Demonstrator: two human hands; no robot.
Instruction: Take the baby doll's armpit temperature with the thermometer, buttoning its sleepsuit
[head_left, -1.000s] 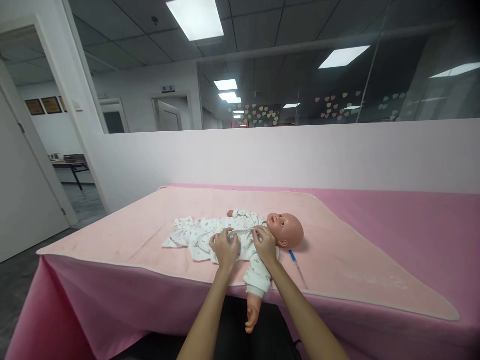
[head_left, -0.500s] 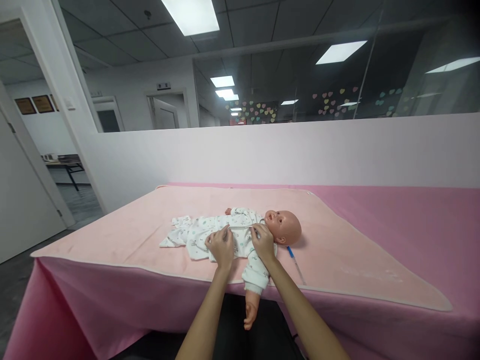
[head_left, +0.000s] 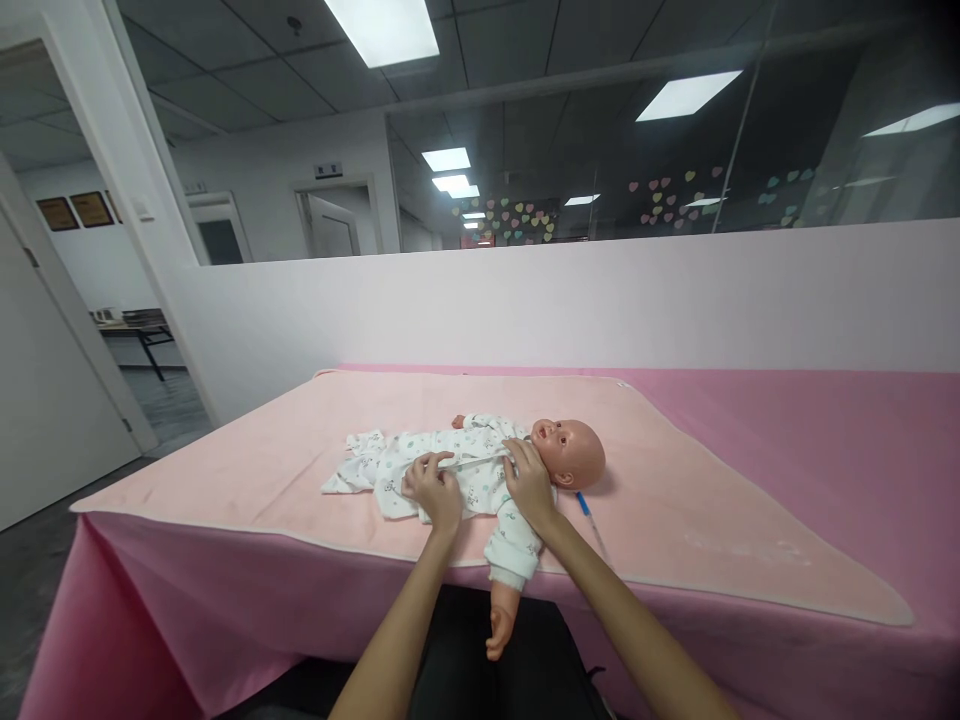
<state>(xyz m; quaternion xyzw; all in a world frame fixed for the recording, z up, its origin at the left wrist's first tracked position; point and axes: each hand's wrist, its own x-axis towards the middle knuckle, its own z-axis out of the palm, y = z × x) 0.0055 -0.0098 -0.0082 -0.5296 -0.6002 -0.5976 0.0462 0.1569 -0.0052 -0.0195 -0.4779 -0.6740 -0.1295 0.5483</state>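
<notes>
A baby doll (head_left: 568,452) lies on its back with its head to the right, dressed in a white patterned shirt (head_left: 484,487) and matching trousers (head_left: 360,465). My left hand (head_left: 435,492) is closed at the shirt's front, over the belly, fingers bent on the cloth edge. Close to the doll's neck, my right hand (head_left: 529,485) pinches the upper end of that edge. A pale strip of the edge runs taut between both hands. The fingertips are partly hidden. One doll arm (head_left: 502,610) hangs past the table's front edge, between my forearms.
Beside the doll's head lies a thin clear stick with a blue end (head_left: 583,505). A peach mat (head_left: 720,540) covers much of the pink tablecloth (head_left: 847,460). Behind the table stands a white low wall (head_left: 600,310) with glass above.
My left hand has shifted slightly left and lower along the shirt, its fingers flatter. The strip between my hands now slants. My right hand's fingers have spread a little at the chest.
</notes>
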